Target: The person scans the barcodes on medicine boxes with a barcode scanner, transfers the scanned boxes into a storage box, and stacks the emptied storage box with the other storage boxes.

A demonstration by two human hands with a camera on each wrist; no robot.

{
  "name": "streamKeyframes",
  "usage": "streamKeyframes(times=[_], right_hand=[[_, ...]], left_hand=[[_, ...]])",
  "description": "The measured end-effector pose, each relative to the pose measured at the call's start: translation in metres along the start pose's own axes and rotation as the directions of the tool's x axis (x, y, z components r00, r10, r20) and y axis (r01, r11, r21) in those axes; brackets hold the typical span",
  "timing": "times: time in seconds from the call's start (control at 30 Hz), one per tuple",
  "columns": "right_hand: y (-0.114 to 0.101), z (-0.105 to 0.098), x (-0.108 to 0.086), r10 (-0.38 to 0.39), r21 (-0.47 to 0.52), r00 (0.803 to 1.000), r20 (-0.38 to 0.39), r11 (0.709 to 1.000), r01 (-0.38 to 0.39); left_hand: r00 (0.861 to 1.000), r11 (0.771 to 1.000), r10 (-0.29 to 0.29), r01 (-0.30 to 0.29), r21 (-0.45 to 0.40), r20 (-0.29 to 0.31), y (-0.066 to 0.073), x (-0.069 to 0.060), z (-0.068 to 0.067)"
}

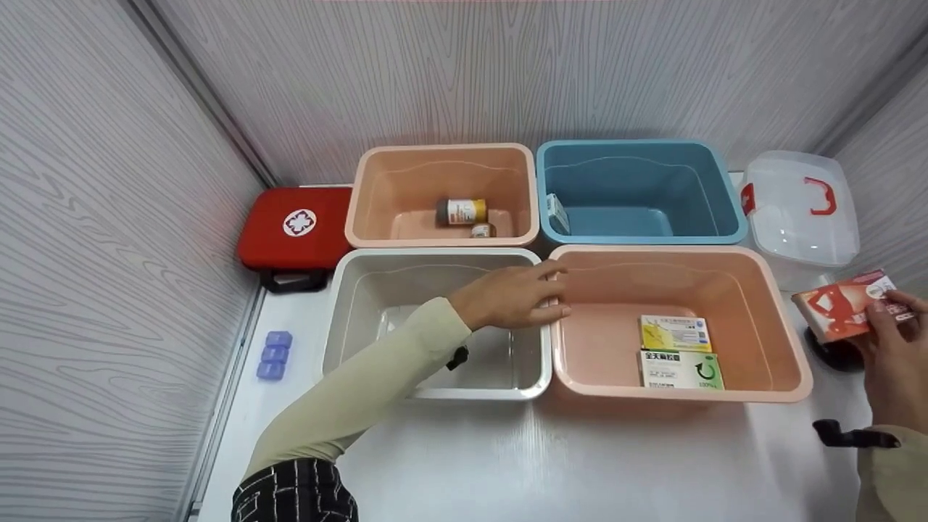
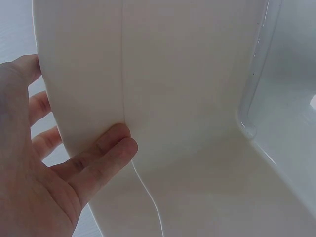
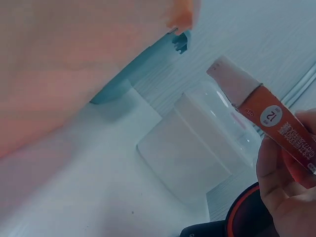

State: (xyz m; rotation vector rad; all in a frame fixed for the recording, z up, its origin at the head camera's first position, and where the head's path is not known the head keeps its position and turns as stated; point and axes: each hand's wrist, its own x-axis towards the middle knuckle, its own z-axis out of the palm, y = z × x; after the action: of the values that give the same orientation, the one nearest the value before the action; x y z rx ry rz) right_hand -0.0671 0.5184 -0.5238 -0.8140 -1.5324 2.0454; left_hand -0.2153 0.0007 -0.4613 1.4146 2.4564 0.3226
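Observation:
At the right edge of the head view, the right hand (image 1: 899, 355) pinches a red and orange box (image 1: 841, 308); the right wrist view shows the same box (image 3: 281, 123) between thumb and fingers. The left hand (image 1: 511, 297) lies over the adjoining rims of the white bin (image 1: 435, 394) and the front pink bin (image 1: 681, 395). In the left wrist view, the left hand (image 2: 64, 163) grips a bin wall (image 2: 187, 89), with fingers on both sides of it. Inside the front pink bin, a yellow and white box (image 1: 674, 333) lies beside a green and white box (image 1: 680, 370).
Behind stand a peach bin (image 1: 442, 150) with two bottles and a blue bin (image 1: 631, 147) with a small box. A red case (image 1: 290, 232) and purple pill box (image 1: 275, 355) are left. A clear lidded container (image 1: 801, 210) and a black object (image 1: 834, 354) are right.

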Motion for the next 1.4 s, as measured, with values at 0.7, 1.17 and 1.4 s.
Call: streamKeyframes(times=[0.7, 1.17, 1.4], right_hand=[[0.049, 0.005, -0.015, 0.187, 0.322, 0.982, 0.018, 0.929, -0.182], [-0.013, 0.03, -0.01, -0.097, -0.237, 0.995, 0.001, 0.967, 0.094], [-0.073, 0.067, -0.001, -0.312, -0.512, 0.94, 0.141, 0.789, 0.339]], left_hand=[[1.0, 1.0, 0.018, -0.018, 0.0, -0.014, -0.002, 0.001, 0.001], [0.999, 0.999, 0.031, -0.031, 0.024, -0.03, -0.001, 0.001, 0.001], [0.999, 1.0, 0.03, -0.03, -0.008, -0.03, -0.002, 0.0, 0.001]])
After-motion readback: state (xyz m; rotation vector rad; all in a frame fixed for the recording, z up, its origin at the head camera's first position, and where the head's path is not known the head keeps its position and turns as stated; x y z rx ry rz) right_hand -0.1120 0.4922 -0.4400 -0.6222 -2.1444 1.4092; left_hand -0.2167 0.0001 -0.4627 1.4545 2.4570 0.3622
